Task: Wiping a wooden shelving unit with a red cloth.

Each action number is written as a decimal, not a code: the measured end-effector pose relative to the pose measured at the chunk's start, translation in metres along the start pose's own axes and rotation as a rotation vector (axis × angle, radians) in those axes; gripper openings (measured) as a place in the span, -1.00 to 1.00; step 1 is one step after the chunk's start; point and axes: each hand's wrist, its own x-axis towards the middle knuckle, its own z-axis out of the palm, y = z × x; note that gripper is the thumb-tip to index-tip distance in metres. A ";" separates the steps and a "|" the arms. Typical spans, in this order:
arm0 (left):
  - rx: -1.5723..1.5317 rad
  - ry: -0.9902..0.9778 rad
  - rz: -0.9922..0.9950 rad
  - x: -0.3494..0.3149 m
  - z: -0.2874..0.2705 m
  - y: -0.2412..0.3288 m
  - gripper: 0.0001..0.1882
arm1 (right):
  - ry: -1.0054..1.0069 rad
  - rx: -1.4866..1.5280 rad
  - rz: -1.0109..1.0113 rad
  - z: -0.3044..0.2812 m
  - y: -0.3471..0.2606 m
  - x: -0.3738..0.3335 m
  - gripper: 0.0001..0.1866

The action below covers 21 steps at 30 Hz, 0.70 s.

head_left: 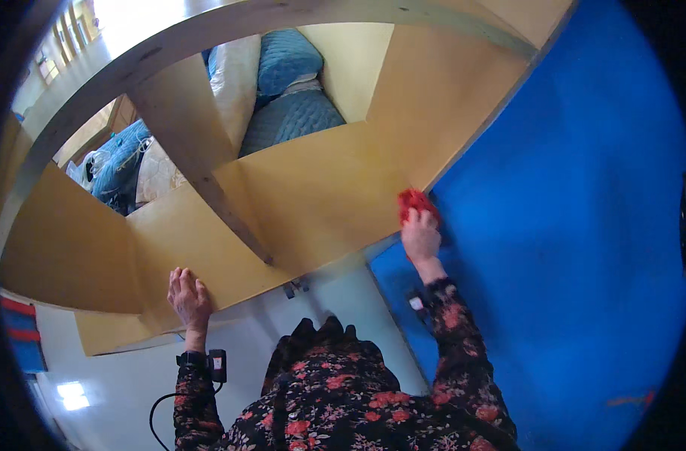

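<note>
A red cloth (414,201) is bunched in my right hand (420,234), whose fingers close over it. That hand is at the right end of a wooden shelf board (313,203), by the corner where it meets the cabinet's side panel (441,83). On the same board, farther left, my left hand (189,298) lies flat near the front edge, fingers stretched out and holding nothing. An upright wooden divider (215,188) stands on the board between the two hands.
Blue quilted bedding (290,120) and a pale bundle (234,83) fill the opening behind the shelf. More blue fabric (121,161) lies behind the left compartment. A bright blue wall panel (568,225) rises at right. A cable (154,413) hangs from my left wrist.
</note>
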 end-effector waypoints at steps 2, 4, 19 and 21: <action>-0.004 0.016 0.002 0.001 0.000 0.003 -0.59 | -0.234 0.115 0.180 -0.019 0.020 -0.009 -0.69; -0.020 -0.005 -0.021 0.001 -0.002 0.004 -0.58 | -0.466 0.239 0.354 -0.025 0.028 -0.005 -0.69; -0.044 -0.002 -0.026 0.007 -0.020 0.020 -0.61 | -0.261 0.376 -1.131 -0.027 -0.146 0.043 -0.46; -0.034 -0.003 -0.046 0.009 -0.024 0.021 -0.61 | -0.185 0.418 -1.189 -0.007 -0.163 0.048 -0.49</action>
